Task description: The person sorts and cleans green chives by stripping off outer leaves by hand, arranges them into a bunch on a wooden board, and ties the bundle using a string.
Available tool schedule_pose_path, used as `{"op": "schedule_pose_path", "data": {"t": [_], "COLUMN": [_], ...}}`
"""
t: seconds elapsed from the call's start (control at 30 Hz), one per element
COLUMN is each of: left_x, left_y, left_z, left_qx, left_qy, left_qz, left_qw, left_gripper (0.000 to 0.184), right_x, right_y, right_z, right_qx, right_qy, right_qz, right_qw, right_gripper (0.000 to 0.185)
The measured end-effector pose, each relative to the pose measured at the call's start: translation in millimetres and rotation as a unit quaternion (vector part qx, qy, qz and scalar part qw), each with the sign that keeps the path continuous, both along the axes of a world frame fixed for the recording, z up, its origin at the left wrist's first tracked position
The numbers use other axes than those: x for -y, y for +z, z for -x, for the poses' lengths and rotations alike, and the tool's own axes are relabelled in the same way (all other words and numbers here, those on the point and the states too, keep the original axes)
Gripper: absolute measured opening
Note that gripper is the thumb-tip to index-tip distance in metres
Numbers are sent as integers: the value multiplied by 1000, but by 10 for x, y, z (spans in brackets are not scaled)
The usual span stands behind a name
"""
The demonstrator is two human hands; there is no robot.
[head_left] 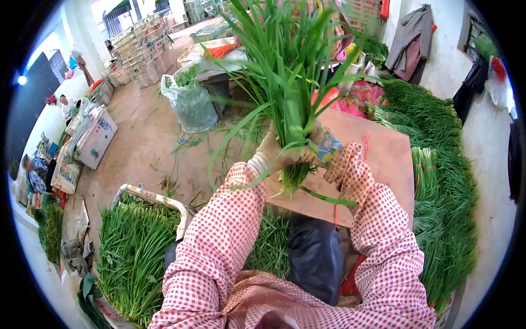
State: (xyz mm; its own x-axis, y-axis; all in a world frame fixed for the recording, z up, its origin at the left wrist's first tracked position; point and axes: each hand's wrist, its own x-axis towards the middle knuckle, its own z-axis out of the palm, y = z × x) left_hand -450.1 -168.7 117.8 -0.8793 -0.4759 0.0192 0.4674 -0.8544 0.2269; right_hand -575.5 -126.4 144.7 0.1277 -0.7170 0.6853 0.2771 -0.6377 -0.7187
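A loose bunch of long, flat green leaves like garlic chives (279, 71) stands upright in front of me, its leaves fanned upward and its pale stem ends pointing down. My left hand (269, 149), in a light glove, is closed round its lower part. On the other side my right hand (324, 143), in a glove with a blue and yellow pattern, is closed on the same bunch. Below them lies a brown board (378, 164) across my lap area. One red tie (366, 143) lies on the board near my right wrist.
Bundled greens (446, 219) are piled along the right wall. A crate of greens (131, 236) stands at lower left. Beyond the board are a clear plastic bag of greens (189, 107) and stacked crates (142, 49). A person (35, 175) sits at far left.
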Motion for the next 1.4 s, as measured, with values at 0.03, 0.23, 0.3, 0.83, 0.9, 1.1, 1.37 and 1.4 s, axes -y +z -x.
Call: {"op": "schedule_pose_path", "data": {"t": [0.03, 0.23, 0.3, 0.83, 0.9, 1.1, 1.37, 1.4], "left_x": [-20, -330, -506, -1836, -1899, -2017, -2015, -2039], "left_y": [-44, 116, 250, -92, -249, -214, 67, 122], "left_z": [3, -387, -549, -1631, -1695, -1922, -2690, -2859], "left_qx": [-112, -111, -21, -148, -239, -14, 432, 436], "left_qy": [-35, 4, 79, 157, 161, 180, 202, 158], "left_qz": [-253, 122, -15, -15, -64, -110, 196, 291], "left_qw": [960, 986, 997, 976, 956, 977, 857, 837], "left_gripper": [56, 51, 51, 77, 77, 55, 55, 45], "right_x": [127, -265, -266, -1297, -1522, -1696, -1981, -2055], "right_y": [-31, 564, 529, 36, -296, -560, -452, -519], "right_z": [-101, -465, -605, -1472, -1584, -1729, -1612, -1492], "right_qx": [105, -208, -155, -211, -244, -297, -224, -243], "right_qy": [5, -394, -247, -203, -161, -44, 188, 215], "right_qz": [-124, -6, 54, 150, 178, 209, 27, -59], "right_qw": [987, 895, 955, 944, 940, 931, 956, 944], "right_gripper": [57, 42, 42, 41, 39, 33, 46, 42]}}
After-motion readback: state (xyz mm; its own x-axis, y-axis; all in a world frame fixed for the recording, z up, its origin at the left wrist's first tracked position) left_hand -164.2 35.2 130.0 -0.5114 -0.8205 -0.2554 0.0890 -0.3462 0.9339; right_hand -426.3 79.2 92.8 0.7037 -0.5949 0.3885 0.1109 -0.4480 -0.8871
